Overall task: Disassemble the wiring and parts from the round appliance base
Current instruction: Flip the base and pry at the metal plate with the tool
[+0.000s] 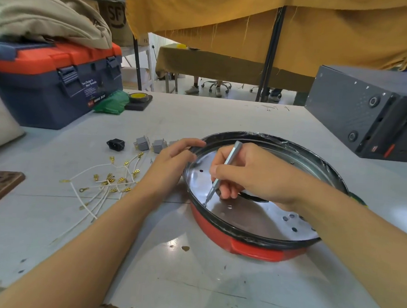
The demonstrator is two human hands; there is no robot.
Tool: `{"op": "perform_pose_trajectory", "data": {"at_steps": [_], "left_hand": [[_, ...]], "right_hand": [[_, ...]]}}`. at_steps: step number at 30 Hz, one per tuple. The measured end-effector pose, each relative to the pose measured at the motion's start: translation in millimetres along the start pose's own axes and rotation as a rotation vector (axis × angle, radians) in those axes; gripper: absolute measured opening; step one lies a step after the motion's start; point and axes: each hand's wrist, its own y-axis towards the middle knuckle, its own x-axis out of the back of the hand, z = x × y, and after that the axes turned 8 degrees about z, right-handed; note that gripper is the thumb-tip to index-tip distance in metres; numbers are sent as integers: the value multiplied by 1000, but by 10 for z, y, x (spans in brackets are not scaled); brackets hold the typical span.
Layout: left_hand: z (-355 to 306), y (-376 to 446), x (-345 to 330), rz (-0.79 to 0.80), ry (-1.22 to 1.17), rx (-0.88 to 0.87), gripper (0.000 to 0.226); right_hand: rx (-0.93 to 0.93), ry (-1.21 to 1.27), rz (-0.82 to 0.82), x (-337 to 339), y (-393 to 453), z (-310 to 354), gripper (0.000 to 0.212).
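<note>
clearly "wing box" on toolbox (pixel 58 90) (cardboard box (pixel 116 17) reads "sf").

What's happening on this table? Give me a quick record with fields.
Right hand: holds a screwdriver, tip down on the metal plate
Left hand: grips the rim of the round base
Already out: white wires, grey parts, black socket
Nearby: toolbox
</note>
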Motion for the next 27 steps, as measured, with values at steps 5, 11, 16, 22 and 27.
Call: {"op": "perform_pose_trajectory", "data": {"at_steps": [5,11,16,22,27], "left_hand": [[2,-1,1,6,-4,-7,35],[-1,-7,1,3,-1,-1,36],[-9,-8,-1,6,12,1,35],[7,4,8,1,48,2,36],[10,6,20,13,58,1,37]], "right_hand": [[12,-6,-3,-19,-1,15,16],[11,-12,-21,-26,3,13,16],[7,-33,-13,-25,-14,23,16],[47,-216,-22,-52,2,140,23],[33,-242,0,-59,15,203,23]]}}
